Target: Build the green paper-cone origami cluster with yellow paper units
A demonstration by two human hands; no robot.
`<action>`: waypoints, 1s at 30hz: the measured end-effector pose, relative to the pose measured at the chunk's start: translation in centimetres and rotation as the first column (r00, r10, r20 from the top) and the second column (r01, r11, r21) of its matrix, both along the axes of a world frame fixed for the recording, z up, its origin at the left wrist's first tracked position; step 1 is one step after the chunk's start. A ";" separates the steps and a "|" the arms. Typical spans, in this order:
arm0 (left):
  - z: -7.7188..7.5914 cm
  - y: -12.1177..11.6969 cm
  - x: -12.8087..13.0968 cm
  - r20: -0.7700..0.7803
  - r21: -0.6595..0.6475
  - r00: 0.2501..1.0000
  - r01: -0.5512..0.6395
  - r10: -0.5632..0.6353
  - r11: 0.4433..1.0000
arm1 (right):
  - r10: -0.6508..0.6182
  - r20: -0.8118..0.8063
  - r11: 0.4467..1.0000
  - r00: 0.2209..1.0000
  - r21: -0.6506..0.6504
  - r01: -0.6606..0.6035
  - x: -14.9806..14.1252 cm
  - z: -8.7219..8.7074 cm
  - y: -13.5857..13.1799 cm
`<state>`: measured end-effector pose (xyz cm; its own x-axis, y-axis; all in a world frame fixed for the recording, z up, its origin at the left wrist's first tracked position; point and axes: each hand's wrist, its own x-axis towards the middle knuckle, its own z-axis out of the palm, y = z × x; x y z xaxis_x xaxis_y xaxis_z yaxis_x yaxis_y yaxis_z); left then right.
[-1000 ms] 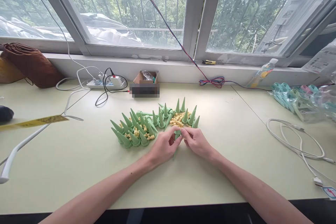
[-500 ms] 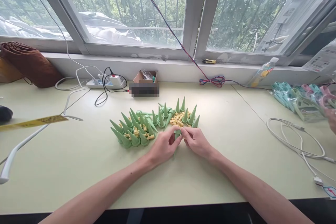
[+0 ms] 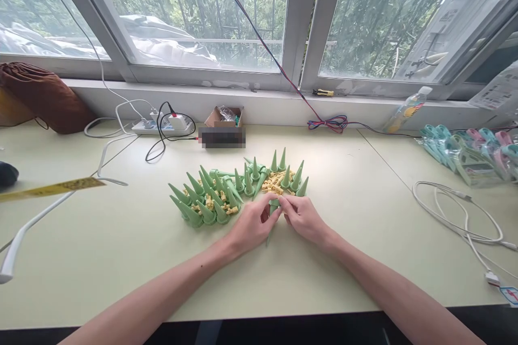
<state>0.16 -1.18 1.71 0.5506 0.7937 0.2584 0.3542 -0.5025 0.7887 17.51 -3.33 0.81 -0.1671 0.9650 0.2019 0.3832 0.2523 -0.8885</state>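
Note:
My left hand (image 3: 254,222) is closed around a green plastic spike (image 3: 274,206), its tapered tip pointing down toward the table. My right hand (image 3: 302,216) meets it at the spike's wide end, thumb and finger pinched together. Whatever lies between those right fingertips is too small and covered to name. Just beyond my hands is a pile of small yellow valves (image 3: 275,180), with several green spikes (image 3: 297,178) standing around it. To the left, a cluster of upright green spikes (image 3: 208,215) has yellow valves (image 3: 209,202) among them.
A power strip (image 3: 162,128), a small cardboard box (image 3: 238,117) and a blurred dark block (image 3: 222,138) line the back. Bundled wire (image 3: 332,124) and a bottle (image 3: 408,109) stand farther right. White cables (image 3: 457,226) and bagged pastel plastic items (image 3: 465,156) occupy the right side.
My hands keep nearly the same pose around the spike. Part of another person's hand at the right edge has gone out of view.

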 end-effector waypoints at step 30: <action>0.1 0.0 -0.1 -0.039 -0.005 0.999 0.002 -0.003 1.000 | -0.007 0.025 1.000 1.000 0.023 0.006 0.0 -0.1 0.0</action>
<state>0.10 -1.14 1.76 0.5621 0.7935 0.2332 0.3833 -0.4998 0.7767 17.51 -3.37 0.70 -0.1662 0.9612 0.2201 0.4072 0.2701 -0.8725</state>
